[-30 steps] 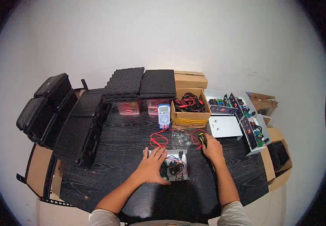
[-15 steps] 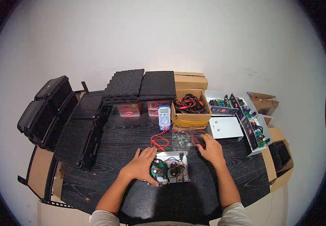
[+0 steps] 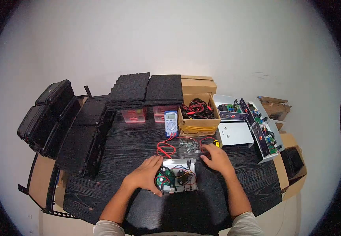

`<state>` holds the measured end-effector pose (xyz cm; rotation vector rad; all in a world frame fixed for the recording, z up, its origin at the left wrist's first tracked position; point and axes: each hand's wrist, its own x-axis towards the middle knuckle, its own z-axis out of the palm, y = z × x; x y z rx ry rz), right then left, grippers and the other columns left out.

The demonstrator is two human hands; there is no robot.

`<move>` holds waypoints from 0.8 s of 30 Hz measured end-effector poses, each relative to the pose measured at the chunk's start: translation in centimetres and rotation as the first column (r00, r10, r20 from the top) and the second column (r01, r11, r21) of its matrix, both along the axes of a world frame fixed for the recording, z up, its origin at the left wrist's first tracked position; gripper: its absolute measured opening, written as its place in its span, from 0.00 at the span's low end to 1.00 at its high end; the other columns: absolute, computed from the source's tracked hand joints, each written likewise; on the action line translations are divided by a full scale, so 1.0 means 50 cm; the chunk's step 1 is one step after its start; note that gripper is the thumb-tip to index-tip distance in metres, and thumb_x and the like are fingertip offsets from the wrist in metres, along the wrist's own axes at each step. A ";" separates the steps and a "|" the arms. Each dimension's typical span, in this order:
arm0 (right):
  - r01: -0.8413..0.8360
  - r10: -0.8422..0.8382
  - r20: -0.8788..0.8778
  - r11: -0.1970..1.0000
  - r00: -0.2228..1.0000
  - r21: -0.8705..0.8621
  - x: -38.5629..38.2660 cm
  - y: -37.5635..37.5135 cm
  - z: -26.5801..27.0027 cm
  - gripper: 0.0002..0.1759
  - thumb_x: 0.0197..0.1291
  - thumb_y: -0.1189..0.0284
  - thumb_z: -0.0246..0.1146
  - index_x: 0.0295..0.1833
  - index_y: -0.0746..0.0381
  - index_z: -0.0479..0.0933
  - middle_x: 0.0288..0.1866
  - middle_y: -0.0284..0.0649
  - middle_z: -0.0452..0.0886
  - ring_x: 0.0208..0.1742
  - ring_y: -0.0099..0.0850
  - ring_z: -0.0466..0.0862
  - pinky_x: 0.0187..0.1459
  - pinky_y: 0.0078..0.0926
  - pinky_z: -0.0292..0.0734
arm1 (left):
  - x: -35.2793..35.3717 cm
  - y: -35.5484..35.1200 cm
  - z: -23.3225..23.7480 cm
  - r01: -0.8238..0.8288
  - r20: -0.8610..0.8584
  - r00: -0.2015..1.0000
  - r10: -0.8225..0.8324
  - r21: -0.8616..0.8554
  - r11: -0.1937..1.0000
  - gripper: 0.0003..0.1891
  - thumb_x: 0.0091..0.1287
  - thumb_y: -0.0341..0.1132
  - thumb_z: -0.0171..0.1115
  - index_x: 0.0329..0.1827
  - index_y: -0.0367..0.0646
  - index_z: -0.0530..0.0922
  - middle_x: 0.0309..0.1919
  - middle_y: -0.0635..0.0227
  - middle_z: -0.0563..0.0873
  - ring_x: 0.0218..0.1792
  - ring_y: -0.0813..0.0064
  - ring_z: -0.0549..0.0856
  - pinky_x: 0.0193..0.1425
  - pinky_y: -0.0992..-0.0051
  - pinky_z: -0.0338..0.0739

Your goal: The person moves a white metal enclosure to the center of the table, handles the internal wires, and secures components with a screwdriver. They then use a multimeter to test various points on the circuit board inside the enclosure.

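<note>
Chassis (image 3: 180,162) of bare metal, open on top with a green circuit board, a black part and red wiring inside, sits on the near middle of the dark wood-grain table (image 3: 119,157), straight in front of the person. Going from the left edge, two shut black hard cases (image 3: 40,114) stand stacked at the table's corner, and an open black case (image 3: 85,133) lies just beside them. Further in, two stacks of black foam pads (image 3: 146,88) rest on top of two pink plastic boxes (image 3: 134,115) against the wall. A blue multimeter (image 3: 171,122) lies below the pads, and its red leads (image 3: 165,147) loop toward the chassis. The left hand (image 3: 145,177) grasps the chassis by its left side, fingers curled over the board and the thumb at the near edge. A clear bag of screws (image 3: 190,145) lies just behind the chassis. The right hand (image 3: 217,159) rests palm down with the fingers spread and released, its fingertips touching the bag's right edge and holding nothing. A yellow-and-black screwdriver (image 3: 216,143) lies just beyond its knuckles. Behind that stands an open cardboard box (image 3: 199,125) full of red and black cables, with a shut carton (image 3: 198,84) behind it. At the far right lie a white metal cover (image 3: 235,133) and several open white units (image 3: 263,135) showing circuit boards.
</note>
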<state>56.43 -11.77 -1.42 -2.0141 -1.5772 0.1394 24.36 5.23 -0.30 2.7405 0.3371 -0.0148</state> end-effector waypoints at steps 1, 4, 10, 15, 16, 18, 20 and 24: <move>-0.023 0.023 -0.023 1.000 0.999 0.004 -0.005 0.000 0.005 0.23 0.65 0.65 0.72 0.63 0.61 0.81 0.55 0.49 0.84 0.58 0.50 0.86 0.58 0.46 0.82 | -0.002 0.000 0.002 -0.006 -0.015 1.000 0.006 0.006 1.000 0.82 0.34 0.67 0.88 0.85 0.23 0.50 0.83 0.33 0.57 0.85 0.37 0.55 0.89 0.52 0.51; -0.095 0.096 -0.002 0.994 0.995 0.057 -0.014 0.002 0.006 0.20 0.65 0.65 0.71 0.60 0.62 0.81 0.52 0.48 0.84 0.54 0.50 0.87 0.55 0.46 0.83 | -0.008 0.003 0.010 -0.030 -0.063 0.998 0.031 0.025 0.999 0.82 0.34 0.66 0.88 0.85 0.24 0.50 0.84 0.34 0.56 0.85 0.37 0.54 0.90 0.52 0.50; -0.205 0.200 -0.070 0.977 0.977 -0.058 -0.036 0.008 0.021 0.18 0.66 0.64 0.71 0.57 0.62 0.83 0.45 0.46 0.86 0.47 0.48 0.89 0.50 0.45 0.84 | -0.007 0.005 0.009 -0.024 -0.036 0.999 0.024 0.019 1.000 0.81 0.33 0.65 0.89 0.85 0.24 0.52 0.82 0.35 0.60 0.84 0.38 0.58 0.88 0.53 0.55; -0.250 0.247 -0.048 0.966 0.968 -0.069 -0.038 0.016 -0.019 0.20 0.67 0.62 0.70 0.58 0.61 0.83 0.45 0.47 0.87 0.48 0.47 0.89 0.51 0.45 0.84 | -0.003 0.001 0.020 0.002 0.042 0.999 -0.002 0.000 1.000 0.77 0.33 0.63 0.89 0.83 0.24 0.56 0.79 0.36 0.65 0.79 0.39 0.65 0.84 0.54 0.64; -0.252 0.250 -0.034 0.965 0.968 -0.073 -0.040 0.017 -0.021 0.20 0.67 0.61 0.70 0.59 0.61 0.83 0.45 0.47 0.87 0.49 0.47 0.89 0.51 0.45 0.84 | -0.003 -0.001 0.021 -0.005 0.038 0.999 0.005 -0.002 1.000 0.77 0.34 0.62 0.89 0.83 0.24 0.57 0.79 0.36 0.65 0.79 0.40 0.65 0.83 0.54 0.65; -0.246 0.244 -0.031 0.966 0.969 -0.083 -0.043 0.016 -0.017 0.21 0.68 0.61 0.70 0.59 0.62 0.83 0.46 0.48 0.87 0.49 0.48 0.89 0.52 0.45 0.84 | -0.003 -0.003 0.024 -0.020 0.030 0.999 0.020 -0.006 1.000 0.76 0.34 0.61 0.89 0.82 0.24 0.57 0.78 0.37 0.66 0.79 0.40 0.66 0.83 0.54 0.66; -0.239 0.238 -0.027 0.967 0.971 -0.082 -0.044 0.017 -0.016 0.21 0.67 0.61 0.70 0.58 0.63 0.83 0.46 0.48 0.87 0.49 0.48 0.89 0.52 0.46 0.84 | -0.001 -0.007 0.029 -0.031 0.028 0.999 0.032 -0.011 0.999 0.75 0.34 0.60 0.89 0.82 0.24 0.57 0.78 0.38 0.67 0.79 0.40 0.66 0.82 0.54 0.67; -0.215 0.212 -0.039 0.970 0.976 -0.111 -0.048 0.016 -0.008 0.20 0.67 0.60 0.70 0.55 0.65 0.82 0.47 0.50 0.87 0.49 0.50 0.89 0.51 0.47 0.83 | 0.002 -0.008 0.029 -0.027 0.033 0.999 0.027 0.003 1.000 0.74 0.35 0.60 0.88 0.82 0.24 0.58 0.78 0.38 0.68 0.78 0.40 0.67 0.82 0.54 0.67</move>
